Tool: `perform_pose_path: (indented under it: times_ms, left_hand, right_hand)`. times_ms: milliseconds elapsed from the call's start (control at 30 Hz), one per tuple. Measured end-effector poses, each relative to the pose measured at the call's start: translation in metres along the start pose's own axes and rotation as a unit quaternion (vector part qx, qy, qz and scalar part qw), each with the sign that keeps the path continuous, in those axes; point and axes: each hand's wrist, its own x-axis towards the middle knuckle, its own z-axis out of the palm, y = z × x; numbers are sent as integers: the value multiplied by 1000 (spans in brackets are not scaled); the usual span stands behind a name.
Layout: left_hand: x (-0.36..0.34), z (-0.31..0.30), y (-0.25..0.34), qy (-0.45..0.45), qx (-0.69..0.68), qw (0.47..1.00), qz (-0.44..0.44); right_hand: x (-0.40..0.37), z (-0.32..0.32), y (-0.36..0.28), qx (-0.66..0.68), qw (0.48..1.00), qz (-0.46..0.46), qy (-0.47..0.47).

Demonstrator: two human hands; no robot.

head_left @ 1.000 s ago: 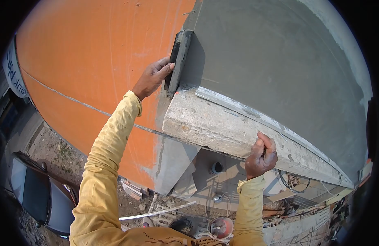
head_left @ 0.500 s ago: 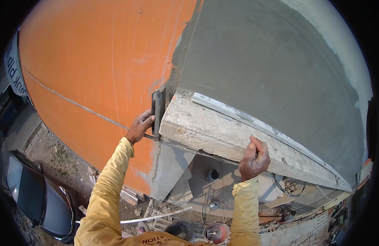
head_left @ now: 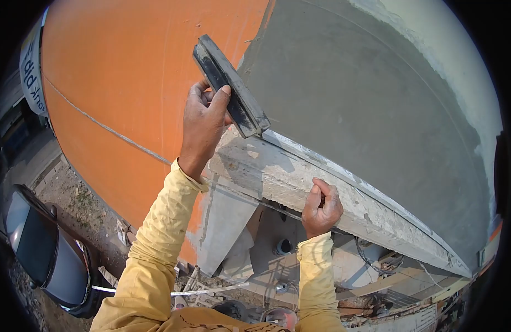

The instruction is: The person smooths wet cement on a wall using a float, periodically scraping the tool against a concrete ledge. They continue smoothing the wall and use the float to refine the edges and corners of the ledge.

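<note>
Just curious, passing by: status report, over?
Left hand gripping plastering tool, tilted. Right hand curled by concrete ledge. Pale strip along ledge's edge, possibly in tool's way.

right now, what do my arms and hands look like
The left sleeve and right sleeve are long, yellow and wrinkled, ending near the wrists. The left hand and right hand wear no gloves. Dark lettering marks the shirt.

The flat plaster surface (head_left: 355, 94) is dark grey, edged by a paler grey-white band (head_left: 427, 44). The smooth painted wall (head_left: 117, 72) is plain orange with faint pale streaks. The long-sleeved cloth shirt (head_left: 156, 238) is yellow with dark lettering. The narrow rectangular float (head_left: 230, 86) is black and grey; the rough concrete ledge (head_left: 288, 171), mottled grey-white.
</note>
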Motion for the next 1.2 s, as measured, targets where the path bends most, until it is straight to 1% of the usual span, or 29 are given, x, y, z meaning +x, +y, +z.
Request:
perform_pose_path:
  times_ms: [33, 100, 133, 200, 233, 300, 333, 367, 400, 433, 467, 533, 567, 633, 667, 733, 767, 833, 867, 933, 967, 1033, 1067, 1100, 1167, 1200]
  left_hand:
    - [12, 15, -14, -7, 38, 999, 15]
    - [27, 51, -19, 19, 152, 988, 34]
    - [38, 61, -29, 19, 153, 987, 42]
    - [61, 75, -57, 46, 221, 967, 119]
    - [65, 81, -65, 48, 220, 966, 126]
    - [73, 93, -69, 86, 288, 949, 92]
    - [74, 100, -67, 87, 304, 946, 71]
    - [76, 107, -65, 88, 302, 946, 75]
    - [77, 115, -61, 108, 313, 941, 71]
    - [77, 123, -57, 128, 324, 935, 66]
    - [79, 132, -53, 128, 324, 935, 67]
    - [80, 155, -34, 97, 345, 928, 96]
    - [78, 170, -28, 90, 371, 914, 141]
    - [76, 190, -17, -9, 415, 887, 203]
    - [78, 192, -10, -8, 415, 887, 204]
    - [83, 195, -1, 10, 418, 872, 253]
    - [93, 189, 2, 10, 418, 873, 252]
    - [126, 168, 11, 106, 369, 904, 188]
    - [136, 164, 13, 105, 366, 905, 188]
    - [146, 160, 18, 117, 382, 908, 124]
    - [144, 163, 15, 116, 380, 909, 124]
    - [121, 174, 3, 22, 438, 872, 218]
    - [104, 177, -1, -31, 452, 858, 241]
    - [101, 174, -2, -30, 450, 860, 239]
    - [99, 166, 0, -11, 433, 858, 275]
    - [115, 159, 2, 51, 400, 873, 274]
  right_hand:
    - [0, -1, 0, 5, 1000, -4, 3]
    - [2, 0, 3, 17, 999, -44, 9]
    - [3, 0, 6, 30, 998, -56, 15]
    - [2, -1, 6, 40, 998, -52, 11]
    - [2, -2, 6, 46, 998, -44, 0]
    - [5, -1, 7, 51, 997, -63, 10]
    - [6, -1, 7, 57, 995, -78, 15]
    - [6, -1, 8, 62, 994, -93, 19]
    - [5, -3, 6, 64, 995, -75, 4]
    - [5, -3, 7, 64, 995, -76, 6]
    - [5, -2, 8, 68, 994, -83, 9]
    - [5, -1, 9, 70, 993, -90, 12]
    - [5, -1, 8, 62, 994, -93, 13]
    - [2, 0, 8, 55, 994, -96, 14]
    - [1, 0, 9, 48, 994, -95, 16]
    - [2, 0, 9, 43, 994, -95, 15]
    - [3, -1, 8, 42, 994, -96, 11]
    - [3, -2, 8, 39, 994, -98, 10]
    - [3, -2, 9, 37, 994, -100, 5]
    - [2, -2, 9, 32, 994, -103, 2]
    - [3, -1, 9, 27, 994, -106, 5]
    - [2, 2, 8, 21, 994, -107, 9]
    - [1, 1, 9, 14, 994, -105, 8]
    - [0, 0, 10, 8, 995, -103, 5]
    - [0, 0, 9, 9, 994, -105, 3]
    - [1, -1, 9, 11, 994, -105, 2]
